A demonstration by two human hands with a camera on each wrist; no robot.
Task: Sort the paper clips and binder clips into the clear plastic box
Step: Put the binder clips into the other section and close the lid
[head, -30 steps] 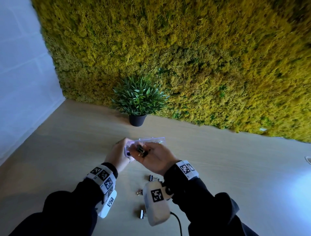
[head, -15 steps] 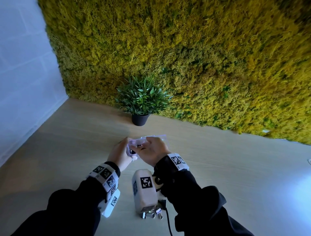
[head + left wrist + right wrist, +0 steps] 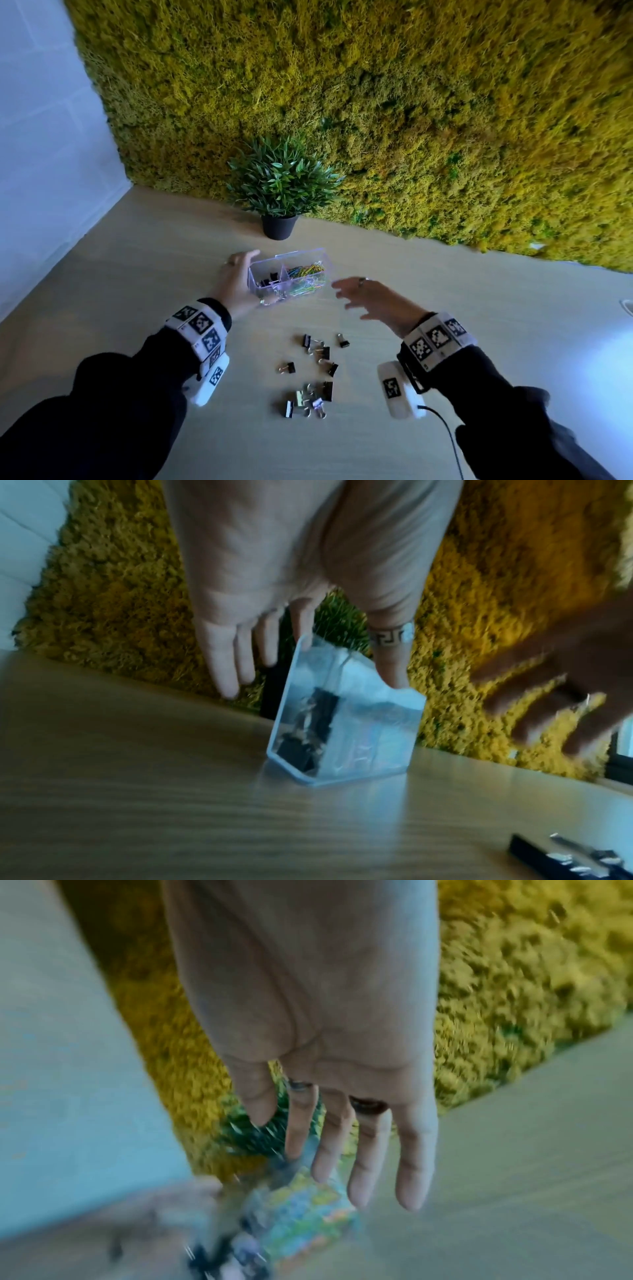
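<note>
The clear plastic box [image 3: 310, 257] stands on the wooden table [image 3: 137, 274]. Black binder clips [image 3: 265, 281] lie in its left compartment and coloured paper clips [image 3: 305, 274] in the right ones. My left hand [image 3: 239, 277] holds the box's left end, thumb on the near side and fingers behind. The left wrist view shows the box [image 3: 377, 723] between the thumb [image 3: 390, 664] and index finger. My right hand [image 3: 346, 294] hovers just right of the box, fingers spread and empty. Several loose binder clips [image 3: 291, 367] are scattered nearer to me.
A small potted plant [image 3: 281, 185] stands behind the box against the moss wall [image 3: 411, 102]. A white wall [image 3: 41, 137] bounds the table on the left. A black cable [image 3: 445, 431] trails from my right wrist camera.
My right hand, which held a binder clip over the box, has drawn back to the right and is now empty. The left hand stays on the box.
</note>
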